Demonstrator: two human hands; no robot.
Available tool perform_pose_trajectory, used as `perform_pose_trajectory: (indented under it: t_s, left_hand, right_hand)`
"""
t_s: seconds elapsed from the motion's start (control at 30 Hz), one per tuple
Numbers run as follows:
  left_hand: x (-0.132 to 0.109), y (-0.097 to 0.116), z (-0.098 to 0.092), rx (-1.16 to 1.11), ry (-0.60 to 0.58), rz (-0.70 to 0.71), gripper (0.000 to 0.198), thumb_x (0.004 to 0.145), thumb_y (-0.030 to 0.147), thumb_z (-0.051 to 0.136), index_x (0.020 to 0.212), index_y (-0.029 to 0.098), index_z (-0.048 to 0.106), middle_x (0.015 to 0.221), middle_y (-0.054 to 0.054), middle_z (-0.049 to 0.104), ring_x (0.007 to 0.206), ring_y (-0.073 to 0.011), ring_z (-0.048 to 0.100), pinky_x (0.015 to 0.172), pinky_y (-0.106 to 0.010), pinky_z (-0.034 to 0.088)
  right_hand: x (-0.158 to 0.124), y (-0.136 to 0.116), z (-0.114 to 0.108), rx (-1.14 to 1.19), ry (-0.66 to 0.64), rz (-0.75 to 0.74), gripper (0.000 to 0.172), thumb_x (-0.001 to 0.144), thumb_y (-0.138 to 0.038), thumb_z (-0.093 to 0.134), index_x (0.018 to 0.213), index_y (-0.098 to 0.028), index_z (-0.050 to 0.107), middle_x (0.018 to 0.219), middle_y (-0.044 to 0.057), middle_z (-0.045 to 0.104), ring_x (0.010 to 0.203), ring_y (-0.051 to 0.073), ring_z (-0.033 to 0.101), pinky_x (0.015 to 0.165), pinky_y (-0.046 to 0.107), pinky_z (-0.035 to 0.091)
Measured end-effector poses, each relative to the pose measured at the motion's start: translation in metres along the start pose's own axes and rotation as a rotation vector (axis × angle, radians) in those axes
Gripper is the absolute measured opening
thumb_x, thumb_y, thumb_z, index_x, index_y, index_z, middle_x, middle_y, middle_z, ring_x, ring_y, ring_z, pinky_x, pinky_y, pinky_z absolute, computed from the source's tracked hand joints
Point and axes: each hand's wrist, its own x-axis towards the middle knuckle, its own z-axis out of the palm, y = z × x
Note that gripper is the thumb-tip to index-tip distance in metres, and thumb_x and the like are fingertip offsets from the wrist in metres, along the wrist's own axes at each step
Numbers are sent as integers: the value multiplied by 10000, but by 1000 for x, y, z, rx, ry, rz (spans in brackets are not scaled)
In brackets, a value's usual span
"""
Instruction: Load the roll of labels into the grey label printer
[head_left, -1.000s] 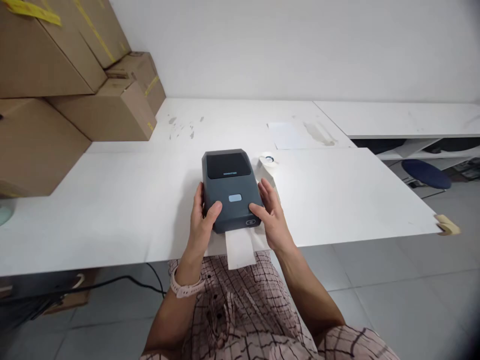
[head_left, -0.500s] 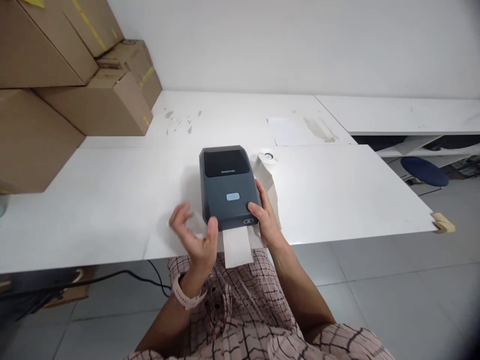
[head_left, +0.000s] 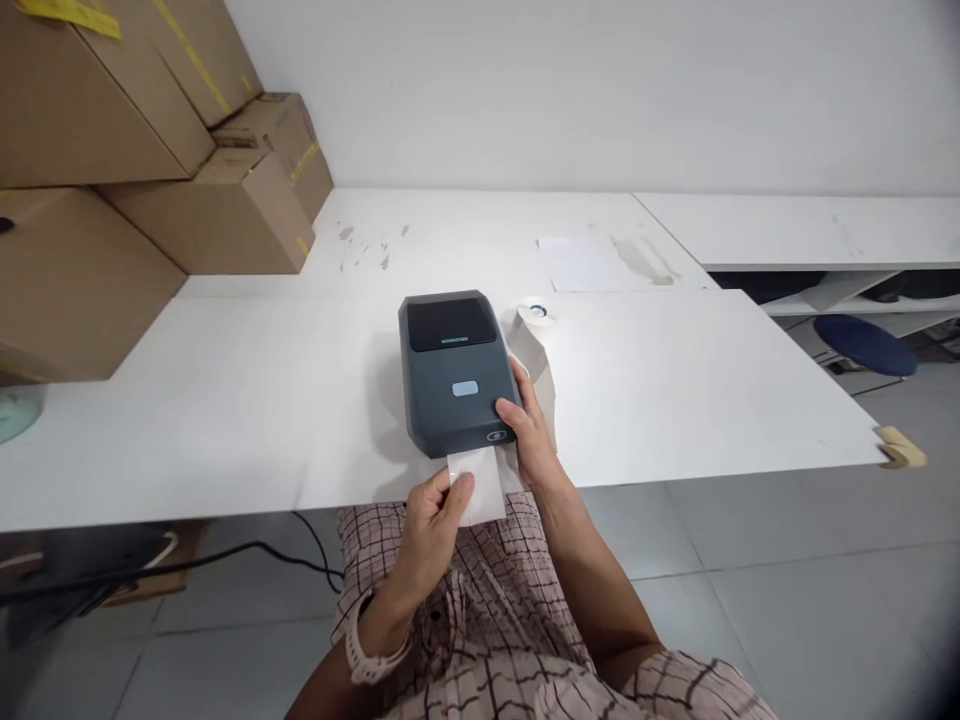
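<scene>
A dark grey label printer (head_left: 457, 375) with a black window and a light blue button is tilted over the front part of the table. My right hand (head_left: 529, 430) grips its right side, thumb on top near the front corner, the other fingers mostly hidden beneath. From the printer's front edge hangs a white label strip (head_left: 482, 495). My left hand (head_left: 435, 515) pinches the left edge of this strip between thumb and fingers. Behind the printer to the right lies a label roll (head_left: 535, 312), its pale strip (head_left: 541, 375) running toward my right hand.
Cardboard boxes (head_left: 225, 215) are stacked at the back left of the white table (head_left: 675, 380). A sheet of paper (head_left: 574, 264) lies at the back. A yellowish corner guard (head_left: 902, 447) sits on the right corner. A blue stool (head_left: 865, 345) stands beyond, and a black cable (head_left: 255, 546) hangs below.
My left hand has gone from open, beside the printer, down and right to the label strip and closed on its edge. My right hand keeps its hold on the printer.
</scene>
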Motion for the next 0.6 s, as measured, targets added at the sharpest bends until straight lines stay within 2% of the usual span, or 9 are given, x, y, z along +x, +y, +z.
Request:
perform_pose_trajectory:
  t_s: [0.1, 0.17, 0.23, 0.3, 0.4, 0.43, 0.5, 0.53, 0.6]
  left_hand:
    - [5, -8, 0, 85, 10, 57, 527, 882, 652, 604, 615, 218, 472, 574, 41, 319, 557, -124, 288, 538, -282, 246]
    - [8, -11, 0, 118, -11, 87, 522, 894, 635, 590, 606, 221, 455, 566, 43, 316, 551, -125, 285, 537, -283, 248]
    - [7, -13, -1, 155, -11, 120, 528, 912, 600, 580, 587, 223, 406, 548, 45, 302, 535, -124, 277, 532, -286, 248]
    - [4, -16, -3, 195, 43, 173, 541, 934, 536, 583, 568, 221, 340, 533, 48, 282, 514, -121, 274, 525, -287, 253]
    - [-1, -23, -9, 221, 284, 328, 435, 961, 409, 601, 614, 222, 418, 586, 38, 379, 550, -134, 383, 557, -282, 338]
    - [0, -25, -12, 212, 398, 399, 333, 964, 384, 609, 688, 229, 507, 660, 23, 469, 612, -148, 464, 600, -284, 397]
    - [5, -26, -16, 182, 573, 519, 139, 967, 386, 617, 991, 252, 646, 960, -41, 637, 883, -203, 622, 774, -327, 513]
    - [8, -24, -17, 168, 601, 548, 243, 977, 403, 605, 1170, 261, 644, 1156, -81, 655, 1071, -239, 638, 900, -370, 532]
    - [17, -18, -16, 130, 530, 529, 450, 1016, 434, 537, 1437, 273, 542, 1478, -120, 562, 1382, -286, 533, 1127, -440, 462]
  right_hand:
    - [-1, -4, 1, 146, 67, 100, 652, 1036, -395, 459, 1646, -315, 241, 1636, 112, 462, 1461, 290, 526, 1140, 537, 525]
    - [-2, -13, 1, 67, 142, 73, 639, 1028, -410, 481, 1629, -324, 279, 1655, 103, 434, 1484, 296, 494, 1142, 547, 520]
    - [-3, -26, 0, -111, 243, -51, 572, 1030, -375, 496, 1583, -350, 355, 1608, 79, 499, 1528, 297, 429, 1188, 577, 463]
    - [-3, -39, -2, -305, 295, -260, 490, 1027, -280, 497, 1500, -396, 445, 1384, 44, 690, 1496, 291, 470, 1232, 617, 374]
    - [-4, -56, -2, -525, 257, -489, 489, 1000, -202, 520, 1424, -443, 488, 1020, -10, 794, 1299, 299, 650, 1245, 641, 297]
    - [-4, -60, -1, -582, 227, -498, 487, 994, -218, 540, 1426, -436, 486, 1018, -8, 795, 1253, 306, 678, 1245, 636, 291]
    - [-3, -68, 2, -666, 128, -455, 450, 1000, -281, 560, 1429, -396, 496, 1089, 20, 791, 1221, 317, 694, 1252, 613, 290]
    - [-2, -71, 4, -688, 63, -432, 417, 1011, -311, 552, 1421, -376, 511, 1116, 34, 786, 1218, 318, 695, 1257, 596, 294]
    - [2, -77, 5, -704, -56, -401, 348, 1036, -350, 518, 1382, -347, 555, 1105, 50, 780, 1209, 312, 696, 1266, 559, 309]
